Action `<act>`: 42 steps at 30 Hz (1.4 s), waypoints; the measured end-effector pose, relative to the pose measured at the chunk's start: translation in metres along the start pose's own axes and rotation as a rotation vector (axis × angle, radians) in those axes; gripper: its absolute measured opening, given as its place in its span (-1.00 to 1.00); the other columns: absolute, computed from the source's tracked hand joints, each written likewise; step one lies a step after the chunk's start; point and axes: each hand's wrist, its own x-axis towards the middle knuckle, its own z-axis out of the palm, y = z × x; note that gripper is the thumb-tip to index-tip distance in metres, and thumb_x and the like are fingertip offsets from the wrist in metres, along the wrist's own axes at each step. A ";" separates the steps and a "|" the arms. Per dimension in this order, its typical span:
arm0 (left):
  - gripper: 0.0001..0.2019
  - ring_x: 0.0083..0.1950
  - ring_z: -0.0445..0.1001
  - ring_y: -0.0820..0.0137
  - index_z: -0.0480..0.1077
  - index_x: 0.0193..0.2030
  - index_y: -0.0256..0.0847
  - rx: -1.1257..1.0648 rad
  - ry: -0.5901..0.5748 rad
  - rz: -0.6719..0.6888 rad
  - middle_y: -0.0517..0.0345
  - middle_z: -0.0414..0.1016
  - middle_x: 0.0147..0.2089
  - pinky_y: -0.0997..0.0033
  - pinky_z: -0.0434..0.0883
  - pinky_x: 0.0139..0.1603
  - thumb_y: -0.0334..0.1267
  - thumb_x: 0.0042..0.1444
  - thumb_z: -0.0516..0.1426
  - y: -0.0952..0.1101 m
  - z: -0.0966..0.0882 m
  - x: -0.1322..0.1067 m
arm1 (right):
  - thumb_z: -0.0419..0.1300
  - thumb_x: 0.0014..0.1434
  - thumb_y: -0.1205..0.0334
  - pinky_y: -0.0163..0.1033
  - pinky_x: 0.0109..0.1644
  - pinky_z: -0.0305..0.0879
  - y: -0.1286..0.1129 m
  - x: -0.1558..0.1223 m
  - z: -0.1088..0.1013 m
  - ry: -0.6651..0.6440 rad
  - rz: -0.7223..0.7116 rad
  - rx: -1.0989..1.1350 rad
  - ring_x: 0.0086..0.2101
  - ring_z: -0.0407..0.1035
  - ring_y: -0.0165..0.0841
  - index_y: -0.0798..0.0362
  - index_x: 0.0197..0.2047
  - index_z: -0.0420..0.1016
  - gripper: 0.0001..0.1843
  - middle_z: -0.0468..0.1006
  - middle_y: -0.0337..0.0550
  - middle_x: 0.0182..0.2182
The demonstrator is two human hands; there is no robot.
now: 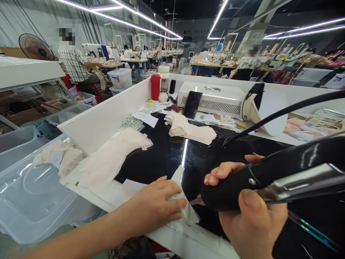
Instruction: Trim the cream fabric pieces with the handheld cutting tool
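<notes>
Small pale translucent fabric piece (192, 215) lies flat at the 6 o'clock edge of the glossy black tabletop (167, 158). Left hand (155, 207) pins it from 9 o'clock, fingers together and flat. Right hand (253, 219) is clamped round a shiny black corded handheld tool (269, 176) coming in from 3 o'clock, tip at the piece's edge. Looks like mid-trim or sealing to me. Next move needs a firm hold-down, with fingertips clear of that tip. 1 stack of beige cut pieces (188, 131) sits at 12 o'clock.
</notes>
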 end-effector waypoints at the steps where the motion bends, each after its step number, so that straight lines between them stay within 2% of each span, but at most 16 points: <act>1: -0.78 0.13 0.55 0.22 0.51 0.13 -0.17 -0.007 -0.002 -0.009 -0.02 0.53 0.11 0.06 0.43 0.36 -0.20 0.42 0.27 -0.002 -0.001 -0.001 | 0.47 0.18 0.03 -0.10 -0.31 0.54 0.000 0.000 0.000 -0.001 -0.002 0.000 -0.44 0.48 -0.31 -0.11 0.04 0.45 -0.56 0.59 -0.29 -0.38; 6: -0.76 0.13 0.55 0.21 0.53 0.16 -0.13 -0.026 0.010 -0.020 -0.04 0.52 0.14 0.05 0.41 0.38 -0.18 0.41 0.27 -0.004 0.000 -0.005 | 0.49 0.15 0.05 -0.12 -0.32 0.53 -0.002 0.001 0.004 0.013 0.010 0.017 -0.45 0.48 -0.31 -0.10 0.03 0.45 -0.55 0.59 -0.30 -0.41; 12: -0.74 0.18 0.54 0.19 0.52 0.16 -0.12 -0.025 0.001 -0.031 -0.04 0.51 0.17 -0.01 0.41 0.39 -0.20 0.38 0.30 0.004 0.001 -0.008 | 0.51 0.08 0.07 -0.17 -0.37 0.53 -0.002 0.002 0.009 0.059 0.011 0.052 -0.48 0.47 -0.32 -0.10 0.00 0.46 -0.52 0.61 -0.32 -0.43; 21: -0.72 0.16 0.53 0.17 0.52 0.17 -0.13 -0.050 0.014 -0.042 -0.05 0.50 0.15 -0.04 0.42 0.38 -0.19 0.38 0.31 0.011 0.005 -0.006 | 0.44 0.20 0.13 -0.15 -0.34 0.55 -0.003 0.000 0.007 0.027 0.011 0.029 -0.46 0.49 -0.33 -0.09 0.03 0.43 -0.61 0.61 -0.31 -0.40; 28: -0.78 0.12 0.54 0.16 0.52 0.14 -0.17 -0.049 0.033 -0.020 -0.10 0.50 0.11 -0.07 0.46 0.33 -0.17 0.44 0.23 0.019 0.003 -0.010 | 0.45 0.13 0.15 -0.18 -0.33 0.54 -0.003 -0.001 0.010 0.051 -0.012 0.048 -0.46 0.49 -0.35 -0.07 0.02 0.43 -0.57 0.61 -0.33 -0.42; 32: -0.69 0.14 0.53 0.14 0.47 0.18 -0.19 -0.017 0.025 -0.068 -0.10 0.49 0.12 -0.15 0.43 0.37 -0.18 0.37 0.31 0.033 0.006 -0.010 | 0.46 0.16 0.13 -0.16 -0.30 0.55 -0.003 -0.003 0.010 0.038 0.019 0.033 -0.44 0.51 -0.35 -0.07 0.03 0.43 -0.57 0.61 -0.33 -0.39; 35: -0.57 0.17 0.52 0.10 0.43 0.22 -0.26 0.032 0.038 -0.099 -0.14 0.50 0.12 -0.14 0.46 0.35 -0.08 0.34 0.33 0.038 0.009 -0.010 | 0.47 0.17 0.10 -0.17 -0.32 0.56 0.000 0.001 0.008 0.016 0.014 0.032 -0.46 0.50 -0.35 -0.07 0.03 0.43 -0.56 0.62 -0.32 -0.40; 39: -0.66 0.16 0.52 0.17 0.44 0.15 -0.34 0.068 0.072 -0.082 -0.07 0.54 0.05 -0.01 0.38 0.44 -0.12 0.42 0.26 0.025 0.005 -0.002 | 0.48 0.16 0.06 -0.19 -0.35 0.55 0.004 0.005 0.006 0.005 -0.001 0.024 -0.45 0.48 -0.34 -0.09 0.04 0.42 -0.53 0.62 -0.32 -0.39; 42: -0.76 0.25 0.50 0.21 0.46 0.10 -0.32 0.013 0.054 0.008 -0.06 0.55 0.14 0.05 0.27 0.53 -0.17 0.48 0.19 0.004 0.001 0.006 | 0.48 0.16 0.04 -0.19 -0.33 0.56 0.005 0.005 0.005 0.001 0.001 0.021 -0.44 0.47 -0.34 -0.09 0.04 0.42 -0.53 0.61 -0.32 -0.40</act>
